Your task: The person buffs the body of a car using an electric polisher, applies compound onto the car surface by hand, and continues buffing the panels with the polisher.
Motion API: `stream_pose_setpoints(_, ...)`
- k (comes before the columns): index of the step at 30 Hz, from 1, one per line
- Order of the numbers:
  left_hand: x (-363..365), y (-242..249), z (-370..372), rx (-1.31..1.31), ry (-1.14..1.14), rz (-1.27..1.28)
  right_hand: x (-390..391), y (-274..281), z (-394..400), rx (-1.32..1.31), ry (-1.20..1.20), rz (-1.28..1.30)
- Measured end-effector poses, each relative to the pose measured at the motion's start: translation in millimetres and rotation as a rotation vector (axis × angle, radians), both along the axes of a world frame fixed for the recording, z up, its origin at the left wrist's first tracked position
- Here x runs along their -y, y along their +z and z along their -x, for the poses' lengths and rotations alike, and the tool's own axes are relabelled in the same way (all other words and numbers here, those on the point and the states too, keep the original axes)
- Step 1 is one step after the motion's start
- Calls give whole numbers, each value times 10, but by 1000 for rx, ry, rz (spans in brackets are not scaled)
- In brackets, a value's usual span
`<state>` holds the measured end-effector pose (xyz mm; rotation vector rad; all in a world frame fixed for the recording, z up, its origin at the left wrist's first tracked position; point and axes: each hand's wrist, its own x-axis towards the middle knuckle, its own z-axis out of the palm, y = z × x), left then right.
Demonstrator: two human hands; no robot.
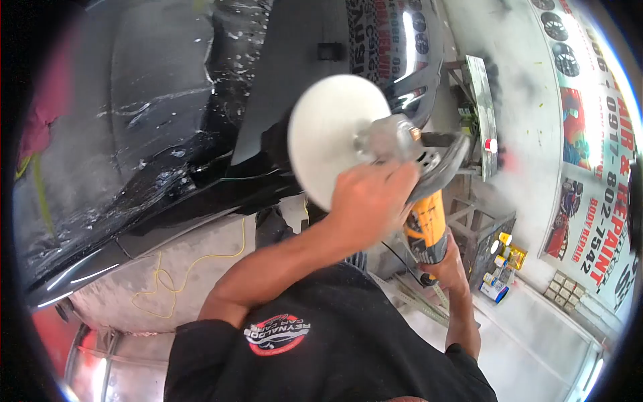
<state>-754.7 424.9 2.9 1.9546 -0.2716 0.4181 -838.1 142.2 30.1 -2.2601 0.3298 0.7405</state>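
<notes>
A yellow and black power polisher (427,224) with a metal head and a round white pad (328,137) is held in front of my chest. My left hand (375,201) is closed on the tool near its head, just behind the pad, slightly blurred. Lower down, my right hand (447,266) wraps round the rear of the tool's body. The pad stands tilted in front of a glossy black car (228,201); whether it touches the car cannot be made out. White specks and smears mark the dark panel at the left.
A yellow cord (175,289) curls on the floor below the car. To the right stand a wooden rack (483,114) and a dark stand (492,234), with cans and bottles (494,288) nearby. A printed banner (596,161) hangs on the right wall. Pink cloth (40,134) shows at far left.
</notes>
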Motion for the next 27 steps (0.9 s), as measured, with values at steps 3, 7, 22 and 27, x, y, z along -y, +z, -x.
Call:
stream_pose_setpoints(3,-124,86,301,-45,-22,-6,76,-5,47,-69,42,-50)
stream_pose_setpoints(7,93,25,198,-48,-52,-38,209,2,40,-94,18,-37)
stream_pose_setpoints(22,1456,-469,-1527,-148,-253,-43,914,-263,-604,9,-365,-136)
stream_pose_setpoints(27,1216,-361,-1255,-185,-250,-21,760,-174,-464,-18,-362,-134)
